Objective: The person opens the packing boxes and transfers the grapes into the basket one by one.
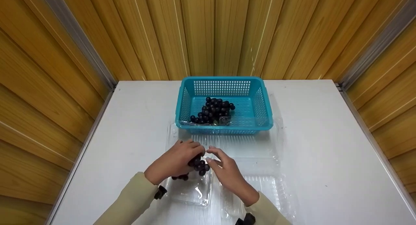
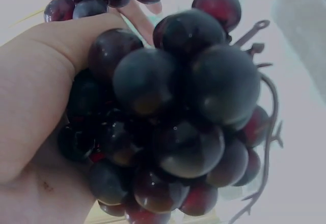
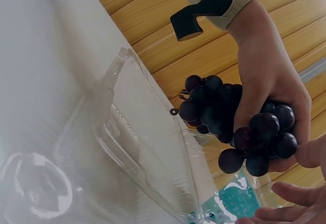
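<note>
My left hand point(image 1: 180, 156) grips a bunch of dark grapes point(image 1: 199, 165), fingers and thumb curled around it, over a clear plastic clamshell box point(image 1: 190, 192). In the left wrist view the grapes point(image 2: 173, 117) fill the palm, and a bare curved stem point(image 2: 272, 117) hangs beside them. Several grapes point(image 3: 260, 137) stick out past the left thumb in the right wrist view. My right hand point(image 1: 227, 171) is just right of the bunch, thumb and forefinger apart. Its fingers point(image 3: 295, 193) are spread loosely, with one fingertip close to the left hand's fingers.
Behind the hands stands a blue-green plastic basket point(image 1: 256, 121) with more dark grapes point(image 1: 213, 111) inside. Another clear plastic container point(image 1: 250, 150) lies in front of it, its lid edge overlapping the basket's front. A further clear container point(image 1: 266, 189) lies under the right forearm. Wood-patterned walls enclose the white table point(image 1: 325, 147).
</note>
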Demonstrator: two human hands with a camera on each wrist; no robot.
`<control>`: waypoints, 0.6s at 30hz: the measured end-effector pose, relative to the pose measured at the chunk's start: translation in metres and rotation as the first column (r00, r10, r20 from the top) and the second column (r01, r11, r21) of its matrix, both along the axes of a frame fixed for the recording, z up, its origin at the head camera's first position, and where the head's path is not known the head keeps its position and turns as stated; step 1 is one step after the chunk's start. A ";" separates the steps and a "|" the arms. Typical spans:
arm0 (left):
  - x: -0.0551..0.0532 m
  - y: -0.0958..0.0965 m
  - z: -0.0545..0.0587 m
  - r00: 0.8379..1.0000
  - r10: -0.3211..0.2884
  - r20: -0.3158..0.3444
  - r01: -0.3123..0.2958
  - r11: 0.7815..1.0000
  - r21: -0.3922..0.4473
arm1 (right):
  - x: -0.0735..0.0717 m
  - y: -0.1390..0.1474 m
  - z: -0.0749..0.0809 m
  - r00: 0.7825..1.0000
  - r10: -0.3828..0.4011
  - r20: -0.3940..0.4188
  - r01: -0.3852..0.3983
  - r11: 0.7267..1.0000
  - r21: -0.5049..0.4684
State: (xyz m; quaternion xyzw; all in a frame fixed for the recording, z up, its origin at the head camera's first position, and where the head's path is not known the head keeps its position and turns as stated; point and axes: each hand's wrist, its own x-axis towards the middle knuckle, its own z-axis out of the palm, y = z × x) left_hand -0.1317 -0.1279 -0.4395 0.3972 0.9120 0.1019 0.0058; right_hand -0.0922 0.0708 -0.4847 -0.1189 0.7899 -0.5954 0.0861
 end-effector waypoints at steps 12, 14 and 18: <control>-0.011 0.000 0.027 0.999 0.036 -0.033 -0.034 0.998 0.053 | -0.001 0.009 0.022 0.998 -0.040 -0.056 0.038 0.999 -0.032; -0.013 0.000 0.031 0.998 0.053 -0.024 -0.052 0.997 0.062 | -0.001 0.011 0.027 0.996 -0.064 -0.069 0.061 0.997 -0.041; -0.016 0.003 0.040 0.997 0.078 -0.014 -0.077 0.994 0.078 | -0.002 0.015 0.035 0.991 -0.094 -0.091 0.089 0.994 -0.061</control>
